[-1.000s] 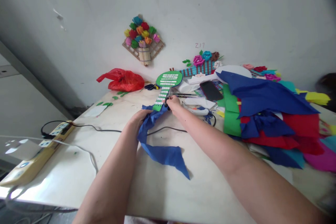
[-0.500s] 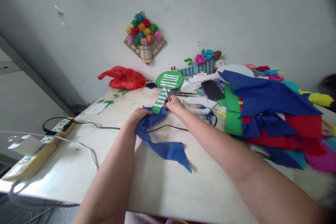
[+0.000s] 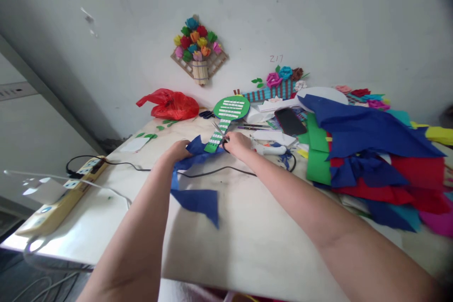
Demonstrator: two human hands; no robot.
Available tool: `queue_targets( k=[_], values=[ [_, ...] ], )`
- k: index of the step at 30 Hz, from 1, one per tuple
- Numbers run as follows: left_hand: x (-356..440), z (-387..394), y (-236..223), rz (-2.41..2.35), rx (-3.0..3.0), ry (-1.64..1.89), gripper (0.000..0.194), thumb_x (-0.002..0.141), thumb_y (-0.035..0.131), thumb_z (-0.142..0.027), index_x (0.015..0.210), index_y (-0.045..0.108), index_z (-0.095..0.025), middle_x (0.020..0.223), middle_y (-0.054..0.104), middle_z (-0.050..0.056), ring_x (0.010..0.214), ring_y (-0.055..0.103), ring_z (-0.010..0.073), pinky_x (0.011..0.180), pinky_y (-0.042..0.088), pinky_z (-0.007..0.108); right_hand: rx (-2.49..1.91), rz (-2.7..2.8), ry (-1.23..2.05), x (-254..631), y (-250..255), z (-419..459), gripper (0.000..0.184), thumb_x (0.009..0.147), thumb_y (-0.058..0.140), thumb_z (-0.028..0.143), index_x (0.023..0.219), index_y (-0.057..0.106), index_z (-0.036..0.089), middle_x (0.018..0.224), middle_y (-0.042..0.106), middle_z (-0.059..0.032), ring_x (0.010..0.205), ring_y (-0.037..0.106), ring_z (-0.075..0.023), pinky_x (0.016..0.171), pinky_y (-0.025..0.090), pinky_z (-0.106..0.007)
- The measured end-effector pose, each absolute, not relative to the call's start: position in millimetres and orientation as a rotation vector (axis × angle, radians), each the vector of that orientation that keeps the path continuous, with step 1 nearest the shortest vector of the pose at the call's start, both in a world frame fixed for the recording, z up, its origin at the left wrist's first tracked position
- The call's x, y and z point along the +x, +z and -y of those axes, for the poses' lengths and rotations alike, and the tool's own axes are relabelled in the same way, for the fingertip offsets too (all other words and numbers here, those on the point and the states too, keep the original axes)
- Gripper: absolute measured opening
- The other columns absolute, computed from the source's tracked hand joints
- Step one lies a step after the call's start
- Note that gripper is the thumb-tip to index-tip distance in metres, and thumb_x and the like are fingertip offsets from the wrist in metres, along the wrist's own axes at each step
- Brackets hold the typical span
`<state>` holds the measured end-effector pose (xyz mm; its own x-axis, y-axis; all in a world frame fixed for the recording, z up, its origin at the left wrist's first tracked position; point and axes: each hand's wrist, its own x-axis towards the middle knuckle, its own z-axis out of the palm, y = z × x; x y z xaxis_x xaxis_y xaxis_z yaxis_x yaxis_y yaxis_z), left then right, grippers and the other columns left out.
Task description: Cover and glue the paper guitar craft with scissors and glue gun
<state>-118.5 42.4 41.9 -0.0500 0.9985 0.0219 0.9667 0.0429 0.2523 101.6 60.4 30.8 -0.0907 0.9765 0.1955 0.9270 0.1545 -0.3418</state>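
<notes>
Blue strip (image 3: 195, 200), by the end of the green paddle (image 3: 230, 107) on the desk (image 3: 198, 255): your left hand (image 3: 179, 150) is pinching it, presumably for control, your right hand (image 3: 238, 144) gripping scissors (image 3: 224, 140), seemingly angled away for safety.

Left hand (image 3: 179, 150): blue strip (image 3: 197, 199), trailing over table (image 3: 262, 231). Right hand (image 3: 239, 145): scissors (image 3: 224, 139), blades overlapping green cutout (image 3: 230, 107) in view. Rightward: glue gun (image 3: 271, 149), phone (image 3: 290, 121), fabric pile (image 3: 368, 127). Leftward: red bag (image 3: 174, 104), power strip (image 3: 58, 205).

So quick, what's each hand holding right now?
Left hand: closed, holding the blue strip.
Right hand: closed, holding the scissors.
</notes>
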Motion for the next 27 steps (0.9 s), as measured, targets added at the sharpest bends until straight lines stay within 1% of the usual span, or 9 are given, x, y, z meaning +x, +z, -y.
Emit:
queue_targets(
  k=[3,5,7,9,11,14,17,22,27],
  values=[
    [-113.4,-39.3,57.0,-2.304,2.082,0.147,0.072,0.059,0.07,-0.031,0.127,0.048,-0.021,0.121,0.059,0.011,0.109,0.055,0.0288,0.086,0.045,0.034,-1.82,2.059,0.171,101.7,32.5,-60.7,0.036,0.07,0.057,0.049,0.099,0.064,0.029,0.099,0.068,-0.0045,0.092,0.062,-0.0241,0.069,0.046,-0.031],
    [-98.3,-34.7,64.4,-2.349,2.167,0.203,0.073,0.065,0.065,-0.033,0.133,0.041,-0.017,0.127,0.053,0.015,0.115,0.051,0.0305,0.09,0.042,0.036,-1.823,2.027,0.167,101.4,32.1,-63.6,0.033,0.071,0.056,0.047,0.098,0.065,0.029,0.098,0.068,-0.0043,0.09,0.063,-0.0242,0.068,0.046,-0.031],
    [-76.1,-31.1,64.5,-2.247,2.241,0.356,0.065,0.073,0.057,-0.037,0.132,0.042,-0.014,0.126,0.054,0.015,0.113,0.052,0.0274,0.092,0.041,0.034,-1.831,1.994,0.167,101.2,31.2,-66.7,0.031,0.072,0.055,0.044,0.097,0.065,0.029,0.096,0.069,-0.0041,0.09,0.063,-0.0246,0.068,0.046,-0.032],
    [-52.5,-30.4,56.9,-2.178,2.255,0.443,0.057,0.077,0.052,-0.036,0.128,0.046,-0.011,0.125,0.055,0.015,0.114,0.051,0.0259,0.094,0.039,0.032,-1.835,1.982,0.173,102.0,30.4,-68.6,0.029,0.072,0.055,0.042,0.096,0.065,0.029,0.095,0.069,-0.0042,0.09,0.063,-0.0248,0.068,0.046,-0.032],
    [-32.6,-32.8,44.9,-2.193,2.2,0.48,0.065,0.076,0.054,-0.041,0.13,0.042,-0.008,0.128,0.052,0.018,0.117,0.048,0.0277,0.095,0.038,0.034,-1.838,1.982,0.181,104.3,30.6,-68.9,0.028,0.073,0.055,0.041,0.095,0.066,0.028,0.095,0.069,-0.0045,0.091,0.063,-0.0245,0.069,0.046,-0.032],
    [-14.6,-40.9,30.0,-2.331,2.095,0.614,0.072,0.074,0.056,-0.046,0.132,0.037,-0.007,0.13,0.048,0.02,0.127,0.036,0.0321,0.098,0.034,0.039,-1.853,1.973,0.196,110.6,33.4,-68.1,0.028,0.073,0.055,0.041,0.094,0.066,0.027,0.096,0.069,-0.0045,0.091,0.062,-0.024,0.07,0.046,-0.031],
    [-6.5,-52.7,25.2,-2.342,1.95,0.632,0.073,0.074,0.054,-0.049,0.131,0.037,-0.008,0.128,0.05,0.02,0.122,0.041,0.0329,0.095,0.035,0.041,-1.871,1.949,0.221,118.0,37.8,-67.8,0.031,0.071,0.056,0.045,0.096,0.065,0.028,0.099,0.068,-0.0041,0.092,0.062,-0.0242,0.069,0.046,-0.032],
    [2.7,-75.0,24.8,-2.39,1.81,0.672,0.08,0.069,0.057,-0.05,0.133,0.034,-0.008,0.128,0.049,0.021,0.12,0.042,0.0341,0.096,0.035,0.043,-1.844,1.919,0.23,128.1,44.0,-66.5,0.034,0.07,0.056,0.051,0.095,0.064,0.029,0.097,0.069,-0.0033,0.092,0.062,-0.0238,0.069,0.046,-0.031],
    [9.8,-90.4,15.9,-2.435,1.761,0.669,0.07,0.069,0.059,-0.045,0.127,0.042,-0.011,0.123,0.052,0.02,0.117,0.042,0.0343,0.091,0.039,0.042,-1.827,1.914,0.228,136.3,47.5,-60.2,0.033,0.069,0.057,0.049,0.095,0.064,0.029,0.097,0.069,-0.0027,0.091,0.062,-0.0239,0.068,0.046,-0.031]
  ],
)
